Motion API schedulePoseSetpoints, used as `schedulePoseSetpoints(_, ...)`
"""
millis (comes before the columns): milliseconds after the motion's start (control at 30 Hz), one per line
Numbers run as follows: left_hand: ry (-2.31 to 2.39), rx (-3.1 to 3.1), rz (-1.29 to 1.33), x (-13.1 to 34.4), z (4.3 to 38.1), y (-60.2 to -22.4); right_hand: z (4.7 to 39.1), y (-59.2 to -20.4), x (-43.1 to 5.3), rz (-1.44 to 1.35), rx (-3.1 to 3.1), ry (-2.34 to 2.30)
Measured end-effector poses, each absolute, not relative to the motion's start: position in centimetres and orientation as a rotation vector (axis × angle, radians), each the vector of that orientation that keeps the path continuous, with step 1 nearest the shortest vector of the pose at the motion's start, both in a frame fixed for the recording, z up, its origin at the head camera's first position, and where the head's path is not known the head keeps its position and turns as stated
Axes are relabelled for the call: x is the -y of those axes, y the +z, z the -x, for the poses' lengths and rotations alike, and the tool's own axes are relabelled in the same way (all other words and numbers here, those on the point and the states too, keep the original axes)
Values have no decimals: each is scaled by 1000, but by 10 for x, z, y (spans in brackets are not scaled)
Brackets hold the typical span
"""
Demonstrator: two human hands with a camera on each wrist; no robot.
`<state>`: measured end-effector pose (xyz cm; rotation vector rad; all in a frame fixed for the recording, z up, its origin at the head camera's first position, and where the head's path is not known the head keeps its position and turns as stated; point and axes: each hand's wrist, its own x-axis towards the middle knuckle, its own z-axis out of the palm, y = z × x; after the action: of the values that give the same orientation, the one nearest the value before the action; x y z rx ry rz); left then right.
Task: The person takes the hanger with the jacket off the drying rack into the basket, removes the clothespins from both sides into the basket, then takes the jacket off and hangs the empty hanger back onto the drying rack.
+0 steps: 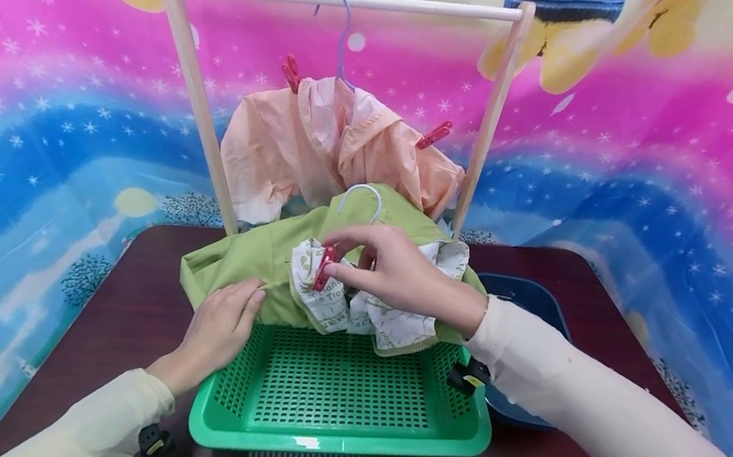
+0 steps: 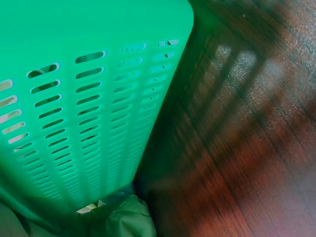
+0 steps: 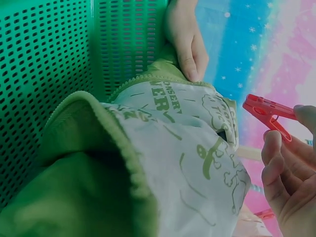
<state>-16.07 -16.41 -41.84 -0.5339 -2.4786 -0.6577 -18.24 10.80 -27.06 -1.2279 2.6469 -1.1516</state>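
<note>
Head view: right hand (image 1: pixel 396 269) pinches red plastic clothespin (image 1: pixel 325 269) near crumpled lining (image 1: pixel 333 311).

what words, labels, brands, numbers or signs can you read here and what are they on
"ONSERV", cut off: white printed fabric lining of the green zip-edged garment
"VER": same lining
"Tree", blurred: same lining, head view
Other lining print: too blurred or folded to read
Small yellow label on the black wrist camera: too small to read
No brand or number legible
</note>
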Motion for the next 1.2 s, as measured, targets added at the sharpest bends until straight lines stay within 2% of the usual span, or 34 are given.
schedulePoseSetpoints(1200,-668,2489,517,163,160,-419,179,-272,-165,1004,-2641,-1450)
